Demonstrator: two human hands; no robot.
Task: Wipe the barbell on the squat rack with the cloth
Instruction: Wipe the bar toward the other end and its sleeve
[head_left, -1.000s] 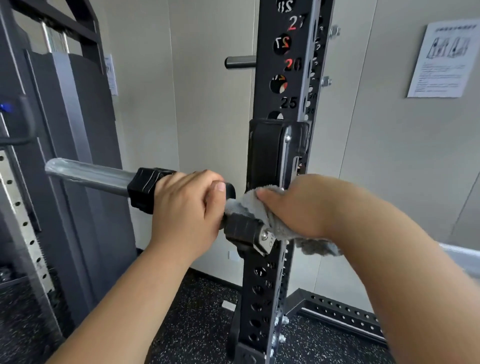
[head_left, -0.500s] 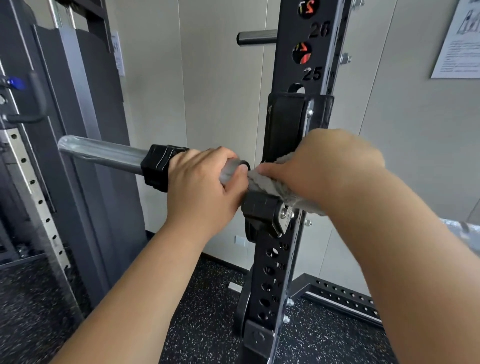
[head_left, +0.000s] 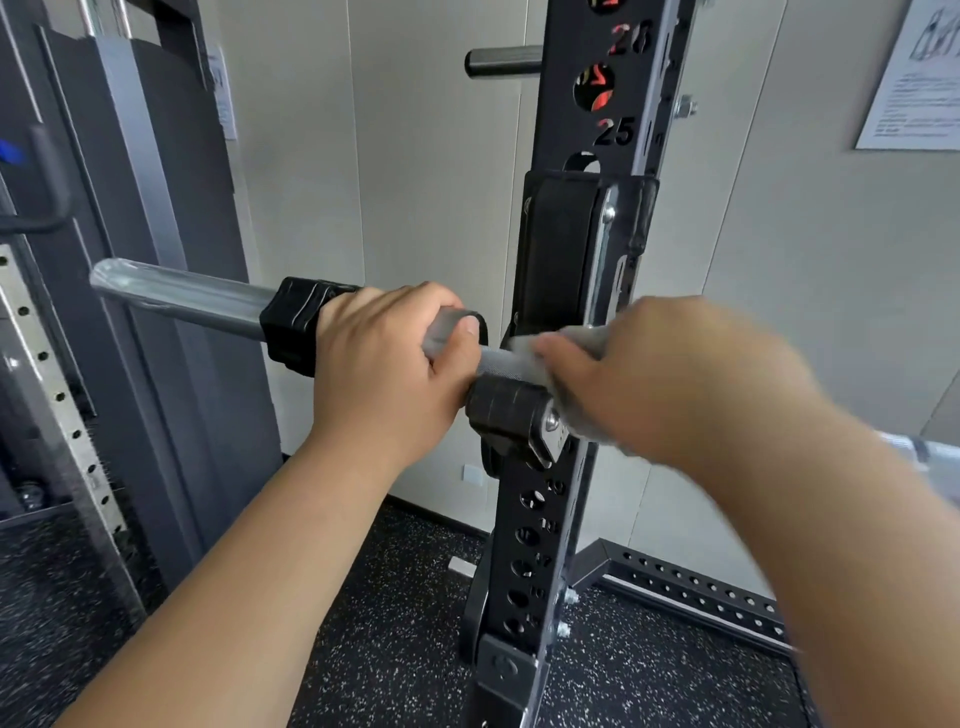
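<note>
From the head view, the right hand (head_left: 660, 379) is smeared by motion blur, and most of the grey cloth (head_left: 524, 345) is hidden beneath it; only a pale edge shows past its fingertips. The barbell (head_left: 182, 296) disappears under both hands, and beyond the right forearm only a blurred silver piece shows at the frame's edge. The numbers stamped on the squat rack (head_left: 545, 545) above the hands are partly cut off at the top, and the print on the paper notice (head_left: 914, 78), up and to the right of the right hand, is too small to read. Below the arms lies a black speckled floor (head_left: 395, 623); behind the hands stands a pale panelled wall (head_left: 431, 156), and a short dark peg (head_left: 501, 61) juts from the rack high above the left hand. The left hand (head_left: 384, 364) is wrapped round the barbell, just beside a black collar (head_left: 293, 322) on its outer side. The right hand closes over the cloth and presses it on the bar where the bar sits in the black hook (head_left: 511, 415) between the two hands.
</note>
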